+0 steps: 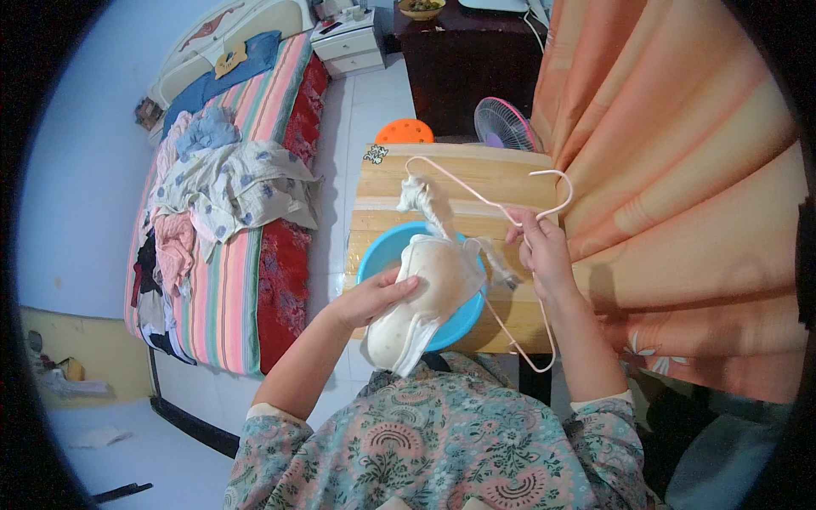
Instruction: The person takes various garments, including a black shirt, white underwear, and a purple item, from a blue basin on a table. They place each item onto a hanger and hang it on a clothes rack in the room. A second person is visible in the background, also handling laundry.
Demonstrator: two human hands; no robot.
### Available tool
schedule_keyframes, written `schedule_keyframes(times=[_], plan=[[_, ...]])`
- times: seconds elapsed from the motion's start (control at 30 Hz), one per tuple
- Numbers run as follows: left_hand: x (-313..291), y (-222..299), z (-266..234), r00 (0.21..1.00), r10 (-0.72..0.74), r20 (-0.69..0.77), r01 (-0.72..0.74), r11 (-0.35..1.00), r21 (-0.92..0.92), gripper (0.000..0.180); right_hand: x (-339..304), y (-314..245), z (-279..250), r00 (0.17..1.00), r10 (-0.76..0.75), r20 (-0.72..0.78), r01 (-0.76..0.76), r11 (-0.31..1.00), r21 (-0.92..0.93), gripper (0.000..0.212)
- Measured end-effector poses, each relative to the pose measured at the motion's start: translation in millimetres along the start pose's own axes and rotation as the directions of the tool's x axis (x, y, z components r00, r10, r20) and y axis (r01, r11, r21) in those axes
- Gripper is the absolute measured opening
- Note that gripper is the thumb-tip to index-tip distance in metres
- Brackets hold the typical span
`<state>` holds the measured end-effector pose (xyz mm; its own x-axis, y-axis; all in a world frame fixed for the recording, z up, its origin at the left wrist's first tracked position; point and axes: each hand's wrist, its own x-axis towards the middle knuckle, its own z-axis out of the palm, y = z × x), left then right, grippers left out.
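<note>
Overall, the bed (234, 331) stands well off to the left; the orange curtain (705, 212) crowds the table's right edge, so freer room is away from it, over the bare wood at the far side. On the table (374, 208), near edge close to the wearer's body, sits the blue basin (466, 321), under the work. Pale pink hanger (472, 188) above: long axis from far left to near right, hook up and right. Cream bra (438, 263) over the basin, mostly left of the hanger's neck; cups run near left to far right, roughly across that axis. Gathered white end close to the hanger's far-left tip; looped on or merely overlapping, cannot tell. Right hand (546, 251) wrapped round the hanger near its neck; left hand (374, 299), nearer the cups, pinching them, thumb uppermost.
</note>
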<state>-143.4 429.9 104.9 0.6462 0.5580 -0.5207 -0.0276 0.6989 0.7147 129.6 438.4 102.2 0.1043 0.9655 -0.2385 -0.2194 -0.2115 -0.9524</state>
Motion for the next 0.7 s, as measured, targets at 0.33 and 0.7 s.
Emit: schedule_keyframes(times=[0.33,0.7], plan=[[61,-43,4,0.992,0.105,0.071,-0.127,0.832,0.541,0.039,-16,3,10,0.991,0.124,0.058,-0.124,0.992,-0.016,0.036],[58,-33,21,0.993,-0.016,0.113,-0.076,0.644,0.761,0.039,-21,-27,20,0.994,0.058,0.092,-0.051,0.996,-0.075,0.040]])
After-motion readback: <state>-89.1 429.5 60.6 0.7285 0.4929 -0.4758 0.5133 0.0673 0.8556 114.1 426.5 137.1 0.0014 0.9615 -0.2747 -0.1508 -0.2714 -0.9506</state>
